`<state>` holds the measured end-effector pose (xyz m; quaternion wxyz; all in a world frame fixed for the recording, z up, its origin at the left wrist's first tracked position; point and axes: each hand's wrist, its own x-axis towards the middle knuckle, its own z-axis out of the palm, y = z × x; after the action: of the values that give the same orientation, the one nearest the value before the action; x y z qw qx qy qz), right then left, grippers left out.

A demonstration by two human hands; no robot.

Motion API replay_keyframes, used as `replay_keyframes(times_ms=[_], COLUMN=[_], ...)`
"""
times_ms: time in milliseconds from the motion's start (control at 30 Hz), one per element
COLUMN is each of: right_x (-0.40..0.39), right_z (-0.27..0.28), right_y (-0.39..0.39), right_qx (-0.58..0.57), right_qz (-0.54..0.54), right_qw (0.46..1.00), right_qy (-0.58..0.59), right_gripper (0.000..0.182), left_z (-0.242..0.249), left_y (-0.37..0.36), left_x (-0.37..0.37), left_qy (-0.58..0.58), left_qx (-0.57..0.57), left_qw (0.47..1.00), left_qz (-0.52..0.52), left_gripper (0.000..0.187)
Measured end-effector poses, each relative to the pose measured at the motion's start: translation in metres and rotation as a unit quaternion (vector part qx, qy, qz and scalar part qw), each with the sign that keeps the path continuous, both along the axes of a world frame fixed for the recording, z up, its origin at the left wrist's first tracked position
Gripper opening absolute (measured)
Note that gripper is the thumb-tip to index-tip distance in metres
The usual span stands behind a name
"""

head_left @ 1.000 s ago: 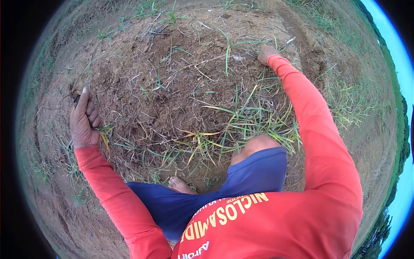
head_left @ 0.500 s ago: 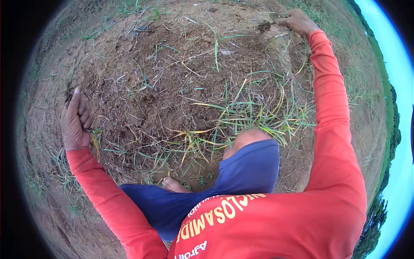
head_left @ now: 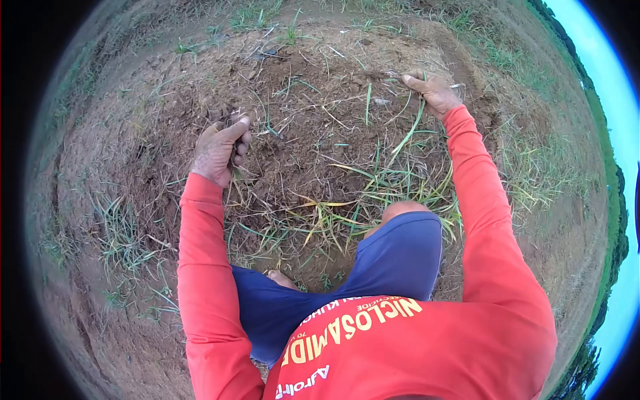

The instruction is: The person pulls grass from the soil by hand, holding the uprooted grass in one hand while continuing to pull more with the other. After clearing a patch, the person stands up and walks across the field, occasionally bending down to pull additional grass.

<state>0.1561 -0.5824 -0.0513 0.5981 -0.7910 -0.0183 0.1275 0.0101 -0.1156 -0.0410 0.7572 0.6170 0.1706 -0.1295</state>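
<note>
My left hand (head_left: 217, 150) is closed, thumb and fingers curled together over the loosened soil on the left. Dark, soil-covered root-like bits show at its fingertips and thin blades below it, so it seems to grip a grass plant, mostly hidden by the fingers. Farther out on the right, my right hand (head_left: 433, 95) pinches another grass plant. Long green blades (head_left: 415, 130) hang from that hand toward me, and dark root-like strands stick out past the thumb. Between the hands lies brown broken soil (head_left: 300, 133) strewn with dry stalks and loose blades.
A clump of green and yellowing grass (head_left: 327, 217) grows just before my bent knee (head_left: 403, 210). My bare foot (head_left: 283, 279) rests on the ground left of it. More grass tufts (head_left: 123, 233) stand at the left.
My left hand has swung inward to the right and slightly up, staying closed. The right hand has come nearer, down and left, with green blades now hanging visibly from it.
</note>
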Motion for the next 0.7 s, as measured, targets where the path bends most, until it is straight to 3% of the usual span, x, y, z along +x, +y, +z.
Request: replay_keyframes(times_ms=[100, 200, 233, 333, 367, 433, 467, 567, 633, 700], right_x=[-0.039, -0.057, -0.069, -0.101, -0.109, -0.112, -0.108, -0.085, -0.083, -0.079], right_z=[0.034, 0.020, 0.019, 0.003, 0.009, 0.019, 0.022, 0.026, 0.037, 0.028], right_y=[0.066, 0.131, 0.156, 0.208, 0.215, 0.212, 0.208, 0.197, 0.197, 0.197], right_qx=[0.075, 0.001, -0.089, -0.124, -0.091, -0.034, -0.007, 0.078, 0.159, 0.150], right_qz=[-0.007, -0.007, 0.028, 0.218, 0.241, 0.187, 0.155, 0.098, 0.071, 0.100], right_qw=[0.997, 0.998, 0.986, 0.902, 0.927, 0.977, 0.988, 0.992, 0.985, 0.983], right_qy=[0.029, -0.066, -0.140, -0.351, -0.272, -0.100, -0.014, -0.011, 0.014, 0.027], right_gripper=[0.023, 0.026, 0.032, 0.035, 0.034, 0.033, 0.032, 0.019, 0.019, 0.019], left_z=[-0.007, 0.006, 0.007, -0.022, -0.026, -0.025, -0.023, -0.011, -0.011, -0.012], left_y=[-0.029, -0.072, -0.082, -0.095, -0.086, -0.067, -0.056, -0.032, -0.033, -0.036], left_x=[0.003, -0.002, -0.004, 0.002, 0.004, 0.007, 0.009, 0.005, 0.002, 0.001], left_qy=[0.006, 0.030, 0.036, -0.017, -0.022, -0.032, -0.029, -0.016, 0.000, 0.013], left_qx=[-0.034, -0.115, -0.153, -0.201, -0.162, -0.088, -0.089, -0.078, -0.071, -0.064], left_qw=[0.999, 0.993, 0.988, 0.978, 0.984, 0.992, 0.994, 0.993, 0.990, 0.988], left_qz=[-0.009, 0.008, 0.015, 0.053, 0.067, 0.089, 0.050, -0.090, -0.119, -0.140], left_gripper=[0.018, 0.025, 0.028, 0.033, 0.033, 0.034, 0.032, 0.026, 0.027, 0.027])
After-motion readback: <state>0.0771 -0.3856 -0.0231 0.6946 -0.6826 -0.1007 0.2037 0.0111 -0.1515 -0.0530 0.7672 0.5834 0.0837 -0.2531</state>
